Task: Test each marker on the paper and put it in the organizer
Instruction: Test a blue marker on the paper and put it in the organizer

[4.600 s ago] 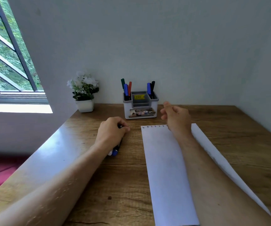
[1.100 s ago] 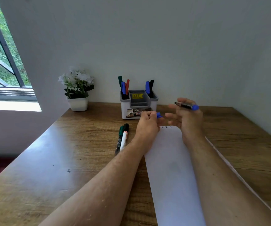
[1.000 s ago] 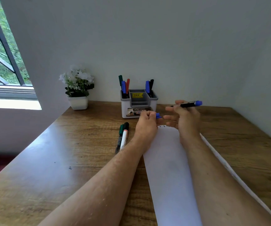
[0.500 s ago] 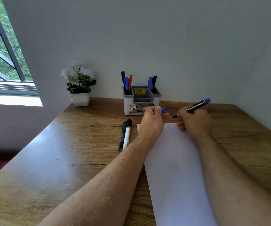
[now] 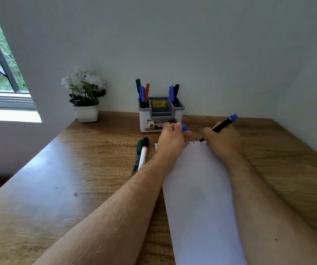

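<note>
My right hand (image 5: 223, 139) grips an uncapped black marker with a blue end (image 5: 221, 126), its tip touching the top edge of the white paper (image 5: 197, 197), where small marks show. My left hand (image 5: 172, 139) rests on the paper's top left corner and holds the blue cap (image 5: 184, 127). Two markers lie on the wooden desk left of the paper: a green-capped one (image 5: 137, 157) and a white one with a black cap (image 5: 143, 153). The white and grey organizer (image 5: 161, 119) stands at the back with several markers upright in its two side compartments.
A white pot of white flowers (image 5: 85, 98) stands at the back left of the desk (image 5: 68, 178). A wall closes the back and right side. A window lies to the far left. The desk's left edge drops off.
My right hand lowered the uncapped marker from above the desk until its tip reached the paper's top edge. My left hand stayed at the paper's corner with the cap.
</note>
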Tool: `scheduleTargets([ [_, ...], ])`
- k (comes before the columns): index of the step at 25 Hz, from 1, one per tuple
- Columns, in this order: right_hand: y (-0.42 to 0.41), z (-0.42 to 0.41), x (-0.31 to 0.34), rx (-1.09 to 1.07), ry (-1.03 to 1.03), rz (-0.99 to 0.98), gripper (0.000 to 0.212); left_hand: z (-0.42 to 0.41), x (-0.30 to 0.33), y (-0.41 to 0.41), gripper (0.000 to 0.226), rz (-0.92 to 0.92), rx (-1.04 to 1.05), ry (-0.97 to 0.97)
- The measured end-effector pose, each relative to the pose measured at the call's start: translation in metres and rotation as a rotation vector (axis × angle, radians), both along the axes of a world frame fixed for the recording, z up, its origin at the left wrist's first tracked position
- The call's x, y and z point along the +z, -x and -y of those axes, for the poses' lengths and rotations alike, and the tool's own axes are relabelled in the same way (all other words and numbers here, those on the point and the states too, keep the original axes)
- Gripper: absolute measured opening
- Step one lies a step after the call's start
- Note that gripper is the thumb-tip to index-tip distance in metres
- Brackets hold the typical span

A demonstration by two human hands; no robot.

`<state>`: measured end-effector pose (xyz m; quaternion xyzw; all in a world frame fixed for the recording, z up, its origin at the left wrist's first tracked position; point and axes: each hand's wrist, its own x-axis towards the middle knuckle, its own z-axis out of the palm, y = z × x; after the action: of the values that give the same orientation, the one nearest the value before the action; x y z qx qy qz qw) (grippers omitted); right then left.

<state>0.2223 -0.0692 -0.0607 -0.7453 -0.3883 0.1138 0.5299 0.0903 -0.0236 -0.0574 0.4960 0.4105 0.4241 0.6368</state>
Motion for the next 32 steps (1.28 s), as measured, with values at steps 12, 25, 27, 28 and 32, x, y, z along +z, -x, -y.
scheduleTargets([
  [12,-0.0016,-0.0014,-0.0007,-0.02,0.026,0.027,0.016,-0.0006,-0.0004,-0.0018,0.028,-0.004,0.021,0.02],
  [25,-0.0041,-0.0051,-0.0032,-0.087,0.047,0.009,0.021,0.0012,0.0027,-0.0003,0.022,0.006,0.028,0.042],
  [27,-0.0047,-0.0056,-0.0035,-0.106,0.05,0.001,0.022,0.0014,0.0031,-0.0004,0.024,0.015,0.03,0.049],
  [28,-0.0046,-0.0053,-0.0038,-0.102,0.045,-0.002,0.023,0.0014,0.003,-0.0004,0.025,0.019,0.031,0.055],
  [32,-0.0033,-0.0053,-0.0002,-0.065,-0.07,-0.103,0.014,-0.0001,0.0036,0.0008,0.027,0.056,0.047,0.091],
])
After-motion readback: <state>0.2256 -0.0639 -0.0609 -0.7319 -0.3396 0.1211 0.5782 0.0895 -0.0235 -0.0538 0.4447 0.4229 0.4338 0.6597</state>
